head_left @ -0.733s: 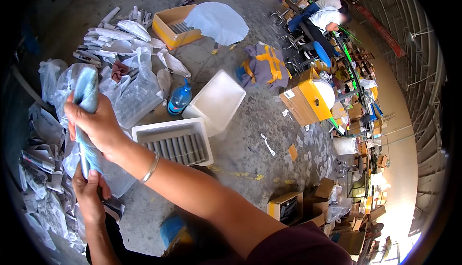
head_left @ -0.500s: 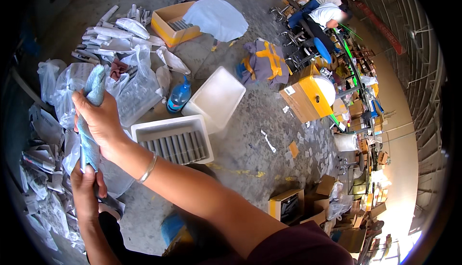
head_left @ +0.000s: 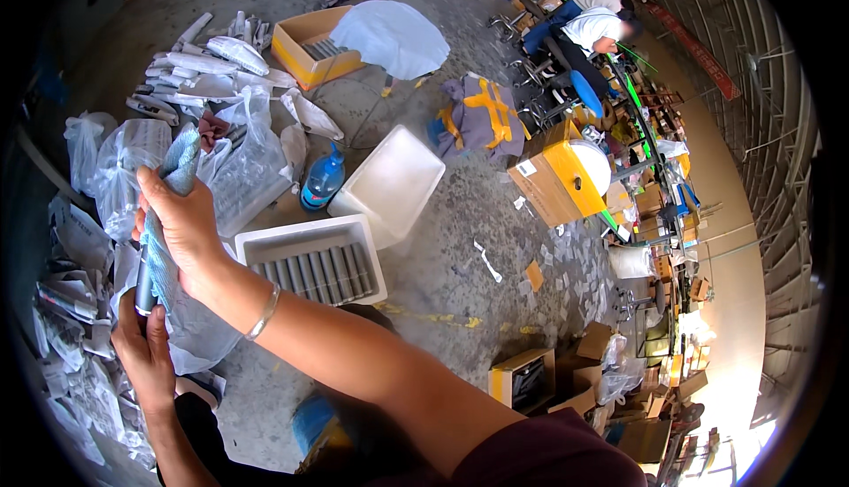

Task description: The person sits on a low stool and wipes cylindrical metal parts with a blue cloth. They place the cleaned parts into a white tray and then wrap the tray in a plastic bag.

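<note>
A dark grey tube (head_left: 144,288) is held upright in front of me, partly covered by a light blue cloth (head_left: 183,161). My right hand (head_left: 186,226) is closed around the cloth and the tube's upper part. Lower down, my left hand (head_left: 146,354) grips the tube's bottom end between thumb and fingers. Just to the right, a white foam box (head_left: 382,285) holds a row of similar grey tubes (head_left: 323,273). Behind it stand a blue plastic bottle (head_left: 323,180) and a white foam lid or tray (head_left: 393,182), tilted against the box.
Paper-wrapped pieces (head_left: 199,71) and clear plastic bags (head_left: 252,168) are heaped at the left. A yellow-taped carton (head_left: 309,67) with grey tubes stands beyond, near a cloth-topped stool (head_left: 393,38). At the right is a large carton (head_left: 553,182); people (head_left: 588,31) sit at far benches.
My left hand has shifted slightly down and left, and more of the dark tube shows between my hands. The cloth hangs looser around it. The view has shifted slightly.
</note>
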The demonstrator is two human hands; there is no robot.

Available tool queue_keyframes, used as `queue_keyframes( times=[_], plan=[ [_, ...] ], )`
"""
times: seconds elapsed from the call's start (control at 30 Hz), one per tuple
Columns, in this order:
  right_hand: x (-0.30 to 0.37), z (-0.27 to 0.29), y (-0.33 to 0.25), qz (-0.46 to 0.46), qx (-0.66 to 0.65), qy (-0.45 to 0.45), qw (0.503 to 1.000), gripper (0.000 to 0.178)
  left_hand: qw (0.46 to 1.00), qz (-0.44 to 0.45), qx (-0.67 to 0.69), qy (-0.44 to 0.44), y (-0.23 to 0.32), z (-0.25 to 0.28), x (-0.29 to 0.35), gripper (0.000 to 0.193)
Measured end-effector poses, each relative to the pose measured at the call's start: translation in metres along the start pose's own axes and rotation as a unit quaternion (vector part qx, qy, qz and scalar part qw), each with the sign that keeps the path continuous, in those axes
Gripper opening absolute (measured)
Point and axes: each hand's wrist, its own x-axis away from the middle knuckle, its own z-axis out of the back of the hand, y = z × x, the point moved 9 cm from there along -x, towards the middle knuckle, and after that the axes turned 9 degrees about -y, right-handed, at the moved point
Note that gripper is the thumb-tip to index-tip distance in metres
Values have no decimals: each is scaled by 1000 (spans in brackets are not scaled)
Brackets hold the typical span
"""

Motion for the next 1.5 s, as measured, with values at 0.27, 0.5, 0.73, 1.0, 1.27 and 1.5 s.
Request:
queue_keyframes(
  times=[0.27,0.5,0.73,1.0,1.27,1.5],
  plan=[
    [4,-28,-8,13,-19,-142,990,26,695,241,669,-107,-32,-53,26,49],
    [7,2,4,-15,-40,-15,999,28,978,140,157,3,-19,-17,7,28],
    [4,-4,2,-32,-26,-40,998,27,844,200,487,-100,-34,-45,11,40],
    [10,-10,1,-27,-50,-63,996,26,844,199,497,-26,-31,-39,14,30],
    [4,2,24,-58,-31,-26,997,30,926,145,333,-98,-38,-34,4,36],
    [8,-7,10,-64,-7,-87,994,28,754,194,615,-129,-18,-56,5,35]
  ],
)
